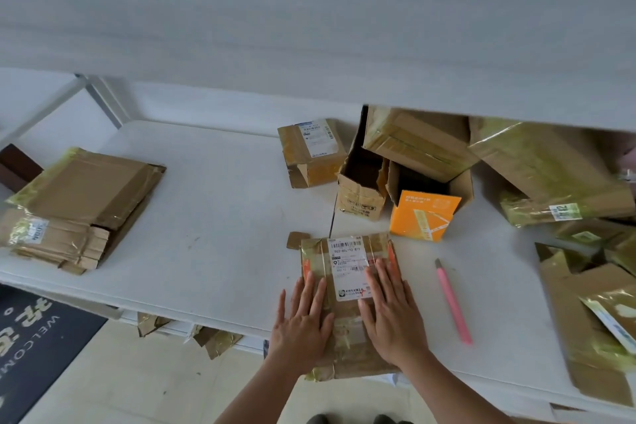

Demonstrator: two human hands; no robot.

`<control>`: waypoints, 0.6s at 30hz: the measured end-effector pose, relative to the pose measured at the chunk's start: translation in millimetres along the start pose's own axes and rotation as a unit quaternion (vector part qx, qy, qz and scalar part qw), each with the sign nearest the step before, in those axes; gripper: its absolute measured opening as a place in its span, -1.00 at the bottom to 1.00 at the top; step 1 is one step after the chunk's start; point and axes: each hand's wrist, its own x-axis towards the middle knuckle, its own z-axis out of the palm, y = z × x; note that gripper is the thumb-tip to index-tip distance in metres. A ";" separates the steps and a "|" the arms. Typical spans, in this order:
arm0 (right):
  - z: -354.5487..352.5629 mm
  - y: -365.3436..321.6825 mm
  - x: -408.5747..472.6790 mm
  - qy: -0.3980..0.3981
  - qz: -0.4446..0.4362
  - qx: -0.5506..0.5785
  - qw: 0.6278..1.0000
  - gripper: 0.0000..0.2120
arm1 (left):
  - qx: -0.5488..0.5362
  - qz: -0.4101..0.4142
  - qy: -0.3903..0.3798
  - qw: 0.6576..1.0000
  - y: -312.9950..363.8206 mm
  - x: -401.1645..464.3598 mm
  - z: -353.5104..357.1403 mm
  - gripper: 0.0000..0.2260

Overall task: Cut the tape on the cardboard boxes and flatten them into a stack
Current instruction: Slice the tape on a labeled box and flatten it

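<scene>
A flattened brown cardboard box with a white shipping label lies on the white table near its front edge. My left hand and my right hand press flat on it side by side, fingers straight. A pink utility knife lies on the table just right of my right hand, untouched. A stack of flattened boxes sits at the table's left end.
Unflattened boxes stand behind: a taped one, two open ones, an orange box. More taped cardboard piles at the right. Cardboard scraps lie under the table; a dark doormat lies left.
</scene>
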 end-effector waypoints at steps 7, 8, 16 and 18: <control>-3.1 -0.3 -4.7 0.092 0.072 0.119 0.986 -0.41 | -0.083 -0.107 -0.009 0.991 17.3 -6.7 -11.5 -0.35; -3.0 0.5 -7.0 0.121 0.126 0.163 0.971 -0.43 | -0.120 -0.140 0.004 0.983 20.6 -10.4 -14.5 -0.32; -19.0 5.2 -31.1 0.074 0.240 0.315 0.915 -0.57 | -0.460 -0.267 0.040 0.846 39.1 -21.1 -38.7 -0.71; -38.8 0.2 -32.1 0.062 0.216 0.402 0.888 -0.71 | -0.559 -0.254 0.058 0.787 42.1 -26.8 -47.2 -0.80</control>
